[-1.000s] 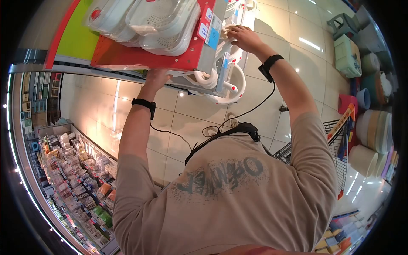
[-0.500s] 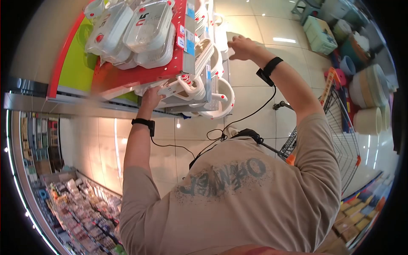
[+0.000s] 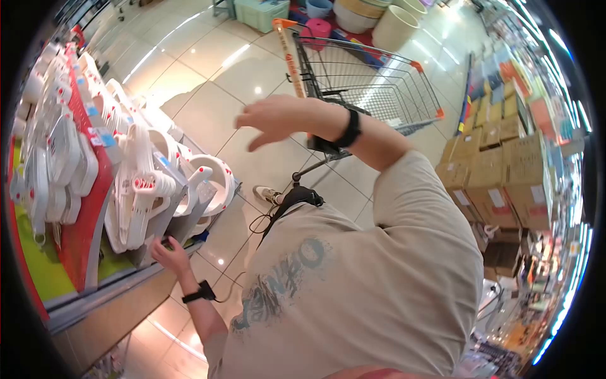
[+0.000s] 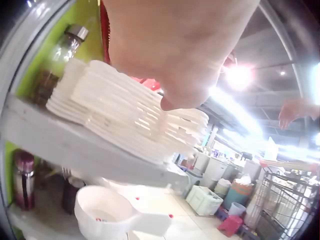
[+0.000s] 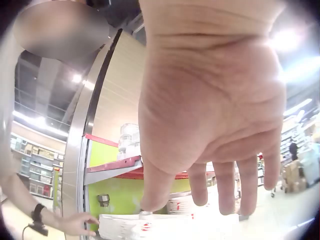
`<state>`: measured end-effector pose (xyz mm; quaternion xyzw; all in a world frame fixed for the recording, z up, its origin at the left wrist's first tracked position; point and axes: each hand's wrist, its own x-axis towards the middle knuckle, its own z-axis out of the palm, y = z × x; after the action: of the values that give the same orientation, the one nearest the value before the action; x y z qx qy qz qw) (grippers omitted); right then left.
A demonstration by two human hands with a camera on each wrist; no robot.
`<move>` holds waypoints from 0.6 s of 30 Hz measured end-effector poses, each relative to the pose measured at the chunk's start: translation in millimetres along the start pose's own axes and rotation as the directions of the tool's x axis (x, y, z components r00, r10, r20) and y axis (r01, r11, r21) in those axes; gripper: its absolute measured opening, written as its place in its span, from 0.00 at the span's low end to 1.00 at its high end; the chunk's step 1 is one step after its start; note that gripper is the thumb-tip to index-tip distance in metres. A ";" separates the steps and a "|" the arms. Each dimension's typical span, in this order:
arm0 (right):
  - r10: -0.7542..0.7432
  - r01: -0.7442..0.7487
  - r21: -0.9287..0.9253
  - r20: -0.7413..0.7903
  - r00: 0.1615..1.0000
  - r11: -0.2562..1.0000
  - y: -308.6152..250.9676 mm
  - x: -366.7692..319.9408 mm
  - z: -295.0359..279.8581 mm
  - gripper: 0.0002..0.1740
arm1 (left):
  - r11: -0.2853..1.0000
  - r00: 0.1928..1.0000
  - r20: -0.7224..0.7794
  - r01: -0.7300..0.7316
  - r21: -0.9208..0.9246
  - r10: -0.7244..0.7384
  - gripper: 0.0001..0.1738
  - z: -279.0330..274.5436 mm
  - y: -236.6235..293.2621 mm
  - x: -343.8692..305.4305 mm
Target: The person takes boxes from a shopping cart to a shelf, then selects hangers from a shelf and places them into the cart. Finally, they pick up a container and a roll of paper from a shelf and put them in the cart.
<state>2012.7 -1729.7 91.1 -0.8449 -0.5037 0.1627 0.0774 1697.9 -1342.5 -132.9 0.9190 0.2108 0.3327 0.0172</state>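
My left hand (image 3: 170, 254) is at the shelf's front edge, beside stacked white plastic pieces (image 3: 136, 211) with red stickers. From the left wrist, the hand (image 4: 165, 55) covers part of the view above the white stack (image 4: 120, 107); whether it touches the stack cannot be told. The right wrist view shows that left hand (image 5: 77, 224) with extended fingers by the stack's end (image 5: 117, 226). Raised over the floor, my right hand (image 3: 274, 119) holds nothing, its palm (image 5: 215, 105) and spread fingers facing the right wrist camera.
White lidded containers (image 3: 63, 148) sit on a red shelf (image 3: 88, 208) at the left. A wire shopping cart (image 3: 372, 88) stands ahead, with cardboard boxes (image 3: 492, 177) to the right. Below the stack in the left wrist view is a white handled pot (image 4: 102, 210).
The head view has swung right, bringing the cart and boxes further in. My right hand has moved away from the shelf, out over the floor. The left hand remains near the shelf edge.
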 end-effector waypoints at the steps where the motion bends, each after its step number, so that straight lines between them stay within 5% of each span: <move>1: 0.046 -0.046 0.044 0.009 0.999 0.998 6.8 -33.3 7.8 0.33 | 0.998 0.998 0.061 0.028 -0.060 -0.024 0.21 -0.1 3.3 -18.6; 5: 0.498 -0.481 0.228 -0.020 0.867 0.846 41.1 -157.0 37.0 0.33 | 0.910 0.891 0.356 0.366 -0.194 -0.282 0.12 9.8 17.8 -76.3; 9: 0.838 -0.813 0.297 0.068 0.542 0.502 88.7 -265.6 105.8 0.36 | 0.883 0.823 0.532 0.386 -0.265 -0.200 0.09 13.1 57.3 -82.7; 12: 0.893 -0.942 0.146 0.302 0.333 0.302 78.9 -313.6 112.7 0.36 | 0.874 0.803 0.595 0.303 -0.380 -0.020 0.07 19.6 110.8 -50.1; 18: 0.894 -0.926 0.320 0.326 0.307 0.202 130.0 -399.4 210.3 0.37 | 0.748 0.813 0.536 0.208 -0.630 0.226 0.13 45.0 224.7 28.0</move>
<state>1870.4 -2149.2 -65.2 -0.9267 0.1415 0.3173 0.1434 1829.5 -1531.1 -112.3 0.9087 0.0584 0.0880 0.4039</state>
